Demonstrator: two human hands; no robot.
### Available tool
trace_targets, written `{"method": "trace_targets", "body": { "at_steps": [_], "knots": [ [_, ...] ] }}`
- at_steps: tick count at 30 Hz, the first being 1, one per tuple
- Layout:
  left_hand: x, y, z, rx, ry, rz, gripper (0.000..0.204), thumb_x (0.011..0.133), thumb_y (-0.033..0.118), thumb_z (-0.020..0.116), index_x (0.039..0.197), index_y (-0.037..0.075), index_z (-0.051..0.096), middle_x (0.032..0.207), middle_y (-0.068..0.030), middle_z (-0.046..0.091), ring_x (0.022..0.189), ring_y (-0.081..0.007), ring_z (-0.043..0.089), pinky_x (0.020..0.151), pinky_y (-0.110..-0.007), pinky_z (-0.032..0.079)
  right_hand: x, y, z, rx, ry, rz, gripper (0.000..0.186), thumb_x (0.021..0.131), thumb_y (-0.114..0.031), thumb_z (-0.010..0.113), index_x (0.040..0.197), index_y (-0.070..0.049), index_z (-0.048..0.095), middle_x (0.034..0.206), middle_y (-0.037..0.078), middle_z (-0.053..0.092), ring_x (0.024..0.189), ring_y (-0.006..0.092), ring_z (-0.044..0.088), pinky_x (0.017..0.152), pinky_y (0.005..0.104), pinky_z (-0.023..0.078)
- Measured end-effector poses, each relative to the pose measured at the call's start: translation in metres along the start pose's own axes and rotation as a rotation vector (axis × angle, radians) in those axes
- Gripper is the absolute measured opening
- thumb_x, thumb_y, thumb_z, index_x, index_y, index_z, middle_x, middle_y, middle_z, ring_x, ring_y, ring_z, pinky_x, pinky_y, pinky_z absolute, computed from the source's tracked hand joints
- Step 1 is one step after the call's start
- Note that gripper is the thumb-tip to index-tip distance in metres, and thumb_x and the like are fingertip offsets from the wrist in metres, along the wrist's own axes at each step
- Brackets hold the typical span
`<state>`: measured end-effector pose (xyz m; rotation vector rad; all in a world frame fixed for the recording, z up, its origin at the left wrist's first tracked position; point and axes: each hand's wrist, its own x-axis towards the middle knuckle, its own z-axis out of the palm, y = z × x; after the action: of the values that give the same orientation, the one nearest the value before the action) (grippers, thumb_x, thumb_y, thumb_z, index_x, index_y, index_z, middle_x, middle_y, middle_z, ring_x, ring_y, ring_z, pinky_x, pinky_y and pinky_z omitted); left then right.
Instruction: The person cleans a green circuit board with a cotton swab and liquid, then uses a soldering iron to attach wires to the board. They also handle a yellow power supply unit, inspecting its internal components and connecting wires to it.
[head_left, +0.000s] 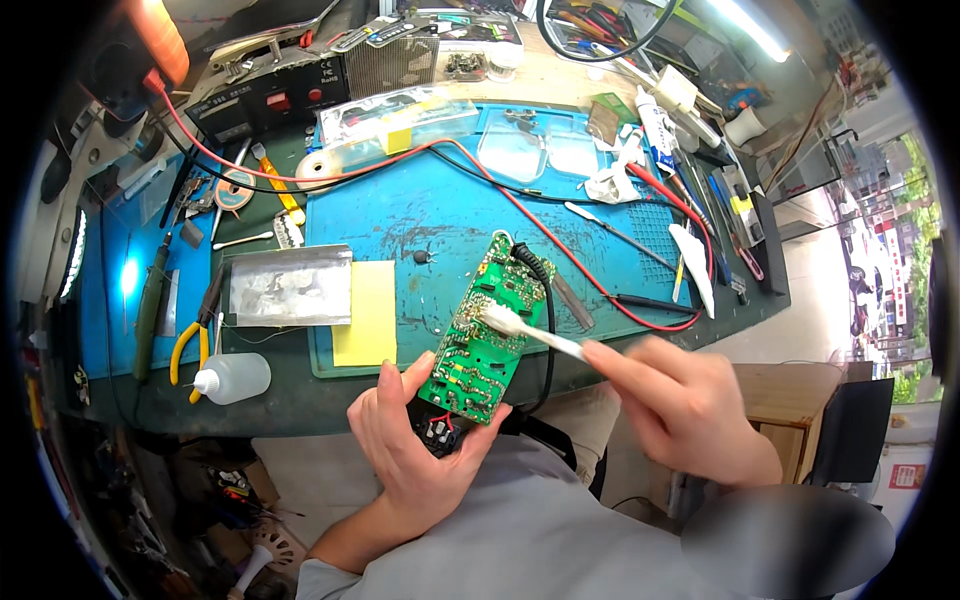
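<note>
My left hand (425, 460) is closed around the lower end of a green circuit board (485, 365), which it holds tilted over the front edge of the bench. Solder joints cover the board's face, and a black cable (548, 340) leaves its top end. A black socket with red wires (438, 432) sits at the bottom, by my palm. In my right hand (690, 410) a slim white brush (530, 328) is pinched by the handle. Its pale head rests against the middle of the board; the bristle tips are hard to make out.
A blue mat (400, 220) covers the bench. Left of the board lie a yellow notepad (365, 335), a metal tray (290, 290), yellow-handled pliers (190, 355) and a clear squeeze bottle (235, 380). Red and black test leads (530, 215) cross the mat. Several tools line the right side.
</note>
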<state>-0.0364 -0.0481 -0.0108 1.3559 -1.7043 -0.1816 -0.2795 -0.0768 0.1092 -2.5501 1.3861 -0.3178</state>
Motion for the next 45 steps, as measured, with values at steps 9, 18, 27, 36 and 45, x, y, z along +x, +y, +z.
{"method": "trace_targets", "body": {
  "at_steps": [9,18,27,36,45],
  "knots": [
    [0.0,0.001,0.001,-0.025,-0.026,0.006,0.111,0.071,0.033,0.094,0.152,-0.007,0.029,0.125,-0.0181,0.066,0.102,-0.0282,0.057,0.09,-0.044,0.038,-0.005,-0.004,-0.014,0.029,0.029,0.054,0.056,0.072,0.008,0.068,0.126,-0.006,0.07,0.08,0.005,0.062,0.06,0.02,0.061,0.049,0.0327,0.047],
    [-0.004,-0.003,0.002,-0.105,-0.04,-0.037,0.115,0.068,0.05,0.093,0.15,-0.005,0.033,0.128,-0.0167,0.062,0.107,-0.0276,0.054,0.095,-0.043,0.036,-0.006,0.042,0.002,-0.011,0.511,0.322,0.038,0.086,0.012,0.062,0.12,-0.003,0.068,0.087,0.012,0.066,0.067,0.0234,0.062,0.061,0.031,0.05],
    [-0.019,-0.017,-0.026,-0.143,-0.277,0.011,0.131,0.076,0.053,0.087,0.158,-0.005,0.003,0.141,-0.0244,0.043,0.127,-0.0335,0.046,0.109,-0.046,0.036,0.015,0.078,0.027,-0.284,0.609,0.215,0.04,0.084,0.008,0.063,0.122,-0.004,0.07,0.112,0.013,0.068,0.098,0.0328,0.064,0.086,0.0421,0.049],
    [-0.049,-0.054,-0.019,-0.2,0.22,0.167,0.081,0.088,0.039,0.077,0.14,-0.009,0.037,0.126,-0.0184,0.046,0.118,-0.0297,0.048,0.104,-0.044,0.039,0.099,-0.018,-0.081,0.649,0.528,-0.14,0.041,0.096,-0.003,0.063,0.136,0.001,0.061,0.086,0.006,0.07,0.072,0.011,0.064,0.062,0.025,0.051],
    [0.011,-0.073,-0.069,0.123,0.381,-0.166,0.091,0.084,0.032,0.086,0.149,-0.005,0.034,0.144,-0.0234,0.045,0.132,-0.0405,0.043,0.11,-0.05,0.034,0.323,0.117,-0.19,1.273,0.87,-0.095,0.024,0.102,-0.024,0.059,0.1,-0.001,0.065,0.099,0.014,0.07,0.095,0.0248,0.071,0.09,0.0356,0.061]
  ]
}}
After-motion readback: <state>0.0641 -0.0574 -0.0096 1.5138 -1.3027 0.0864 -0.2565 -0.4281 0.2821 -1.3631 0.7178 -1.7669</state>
